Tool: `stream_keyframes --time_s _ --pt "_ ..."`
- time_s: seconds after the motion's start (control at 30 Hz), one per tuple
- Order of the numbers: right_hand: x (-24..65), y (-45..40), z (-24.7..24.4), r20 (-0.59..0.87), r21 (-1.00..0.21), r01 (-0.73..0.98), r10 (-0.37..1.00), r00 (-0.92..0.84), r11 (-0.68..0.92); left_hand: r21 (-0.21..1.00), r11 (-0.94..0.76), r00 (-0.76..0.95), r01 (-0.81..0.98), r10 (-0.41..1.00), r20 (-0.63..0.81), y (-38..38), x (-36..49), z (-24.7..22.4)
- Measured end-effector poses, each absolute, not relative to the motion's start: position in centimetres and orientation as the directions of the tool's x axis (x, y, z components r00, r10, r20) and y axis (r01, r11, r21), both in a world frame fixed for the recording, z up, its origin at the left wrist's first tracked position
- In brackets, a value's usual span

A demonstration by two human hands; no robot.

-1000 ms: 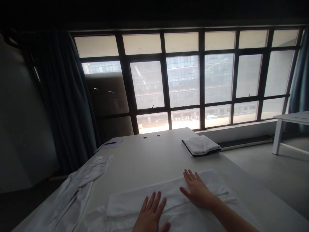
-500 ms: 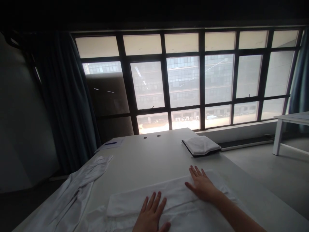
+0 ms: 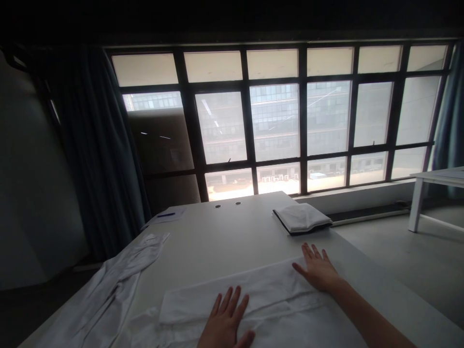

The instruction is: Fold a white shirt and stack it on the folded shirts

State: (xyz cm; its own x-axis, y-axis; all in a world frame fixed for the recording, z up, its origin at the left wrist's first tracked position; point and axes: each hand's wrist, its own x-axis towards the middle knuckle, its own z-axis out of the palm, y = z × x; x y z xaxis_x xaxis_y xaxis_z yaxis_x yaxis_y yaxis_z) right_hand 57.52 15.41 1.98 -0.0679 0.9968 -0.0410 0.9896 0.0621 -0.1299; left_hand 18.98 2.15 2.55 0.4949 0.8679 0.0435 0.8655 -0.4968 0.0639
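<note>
Grip: left hand point(image 3: 225, 319) and right hand point(image 3: 321, 271) open, flat, gripping nothing
Folded white fabric point(image 3: 266, 287): beneath hands, on white rectangular table point(image 3: 221, 241)
Smoothing: likely current step
Next stroke: probably wants light, even pressure

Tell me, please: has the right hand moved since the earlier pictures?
Yes. The right hand has moved rightward and slightly forward, judged against the folded white bundle, which has stayed in place.

The left fingers point(image 3: 234, 300) hide some white cloth point(image 3: 266, 285), cropped by the bottom edge.
</note>
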Motion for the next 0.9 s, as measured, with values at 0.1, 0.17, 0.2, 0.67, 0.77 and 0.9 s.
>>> stream_keyframes --time_s 0.1,0.17,0.2,0.67,0.77,0.9 --pt "57.5 15.4 2.4 -0.022 -0.113 0.993 0.999 -0.046 0.043 0.057 -0.498 0.497 0.865 0.867 0.037 2.2 19.0 2.7" --pt "56.4 14.8 3.2 0.053 -0.107 0.990 0.995 -0.089 0.094 0.061 -0.495 0.494 0.866 0.869 0.034 2.3 19.0 2.7" --pt "55.5 14.3 3.6 0.112 -0.107 0.982 0.983 -0.144 0.156 0.065 -0.494 0.493 0.867 0.870 0.031 2.3 19.1 2.7" --pt "46.8 8.9 3.5 0.103 -0.337 0.705 0.769 -0.631 0.624 0.030 -0.502 0.498 0.864 0.862 0.094 2.0 19.0 2.2" --pt "46.9 8.9 3.8 0.098 -0.334 0.709 0.771 -0.630 0.621 0.027 -0.503 0.498 0.864 0.862 0.097 2.0 19.1 2.4" --pt "47.0 8.3 4.5 0.155 -0.284 0.709 0.761 -0.630 0.645 0.043 -0.490 0.486 0.871 0.870 0.079 1.8 19.4 2.9"
